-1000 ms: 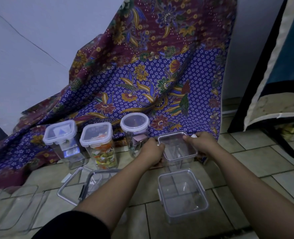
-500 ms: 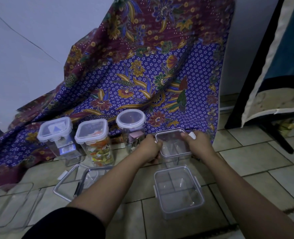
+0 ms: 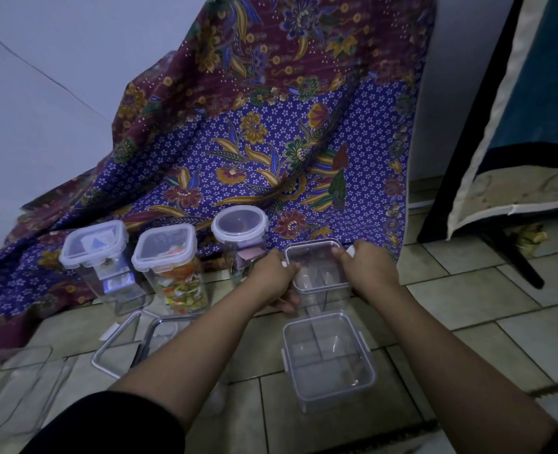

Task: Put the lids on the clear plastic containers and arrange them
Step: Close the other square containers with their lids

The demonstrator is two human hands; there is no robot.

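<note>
Tiled floor (image 3: 467,296); hands (image 3: 276,273) (image 3: 367,270) grip square clear container (image 3: 317,267)

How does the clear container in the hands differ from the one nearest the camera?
The held container is gripped at its lid by the left hand and right hand; the near container is untouched. The held container stands in the back row by the cloth; the near container sits alone in front. Both are clear and square.
</note>
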